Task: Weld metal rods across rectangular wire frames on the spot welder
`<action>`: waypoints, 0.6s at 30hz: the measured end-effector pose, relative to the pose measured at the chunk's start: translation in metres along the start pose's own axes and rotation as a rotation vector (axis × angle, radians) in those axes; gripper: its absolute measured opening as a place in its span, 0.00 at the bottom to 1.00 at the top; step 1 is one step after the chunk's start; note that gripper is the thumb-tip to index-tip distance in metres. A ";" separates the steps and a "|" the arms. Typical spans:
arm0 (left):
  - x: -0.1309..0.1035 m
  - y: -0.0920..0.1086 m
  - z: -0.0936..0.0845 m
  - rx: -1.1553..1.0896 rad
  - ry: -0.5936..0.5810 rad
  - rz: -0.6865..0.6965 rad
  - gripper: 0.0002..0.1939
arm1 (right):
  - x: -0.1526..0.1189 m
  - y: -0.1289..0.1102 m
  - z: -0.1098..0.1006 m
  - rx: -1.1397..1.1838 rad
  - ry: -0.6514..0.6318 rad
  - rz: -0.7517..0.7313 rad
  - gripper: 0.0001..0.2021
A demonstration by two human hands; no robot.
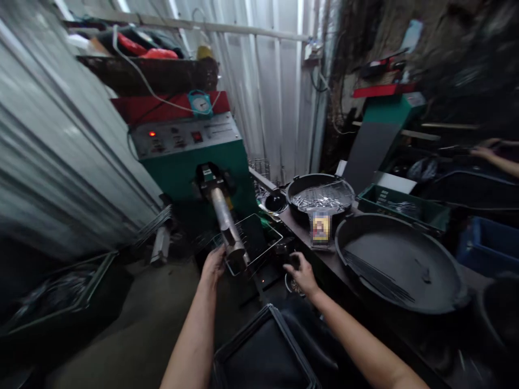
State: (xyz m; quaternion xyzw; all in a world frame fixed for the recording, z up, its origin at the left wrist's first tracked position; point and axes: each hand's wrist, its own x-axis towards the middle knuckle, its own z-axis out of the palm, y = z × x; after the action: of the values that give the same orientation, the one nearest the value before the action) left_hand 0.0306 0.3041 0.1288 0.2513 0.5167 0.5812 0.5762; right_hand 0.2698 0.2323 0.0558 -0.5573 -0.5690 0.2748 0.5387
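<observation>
A green machine (194,167) with a red top has a metal tube (225,219) jutting toward me. A rectangular wire frame (271,244) is around the tube's lower end. My left hand (214,266) is beside the left of the tube's end, its fingers partly hidden behind the tube and frame. To the right of the frame, my right hand (302,273) is raised with thumb and fingers apart, and nothing shows between them. Below both hands is a black rectangular crate (265,354).
On the right stand a round pan (405,232) with dark rods, another pan (292,186) of metal pieces and a green bin (430,216). A blue crate (492,243) is farther right. Another person's arm (500,159) shows at the right edge. A green bin (97,278) stands left.
</observation>
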 end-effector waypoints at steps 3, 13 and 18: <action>0.001 -0.001 0.004 -0.025 0.041 0.035 0.06 | -0.040 0.047 0.003 0.248 0.132 0.385 0.15; -0.048 -0.015 -0.029 0.028 0.094 -0.003 0.05 | -0.037 0.045 -0.020 0.919 0.046 0.759 0.13; -0.086 -0.028 -0.052 0.104 0.051 -0.012 0.14 | -0.037 0.024 -0.036 1.028 -0.126 0.707 0.12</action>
State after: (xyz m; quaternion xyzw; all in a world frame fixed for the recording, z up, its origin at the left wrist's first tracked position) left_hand 0.0143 0.2024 0.1123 0.2630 0.5622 0.5562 0.5527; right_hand 0.3033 0.1932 0.0322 -0.3641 -0.1760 0.7074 0.5797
